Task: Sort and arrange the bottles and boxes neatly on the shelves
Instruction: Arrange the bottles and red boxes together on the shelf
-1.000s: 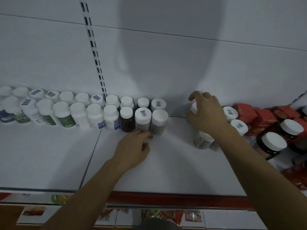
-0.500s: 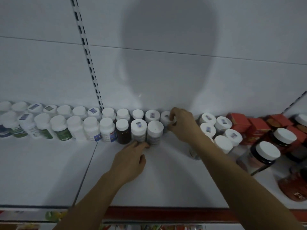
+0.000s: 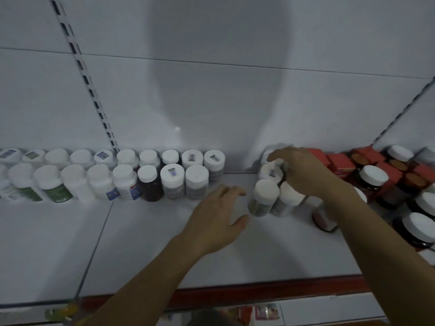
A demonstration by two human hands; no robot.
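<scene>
Two tidy rows of white-capped bottles (image 3: 173, 178) line the back of the white shelf (image 3: 141, 243), ending near the middle. To their right stands a loose cluster of white-capped bottles (image 3: 264, 196). My right hand (image 3: 300, 171) reaches over this cluster from the right, fingers curled around a bottle at its back (image 3: 270, 171). My left hand (image 3: 219, 215) hovers open just left of the cluster's front bottle, fingers spread and not touching it. Red boxes (image 3: 341, 161) crowd the far right.
Dark jars with wide white lids (image 3: 373, 177) sit among the red boxes on the right. A small bottle (image 3: 322, 217) lies on its side under my right forearm. The shelf's red front edge (image 3: 259, 295) runs below, with more goods on a lower shelf.
My right hand left a bottle at the end of the back row and swung right to the loose cluster. My left hand slid right, away from the front row, and opened.
</scene>
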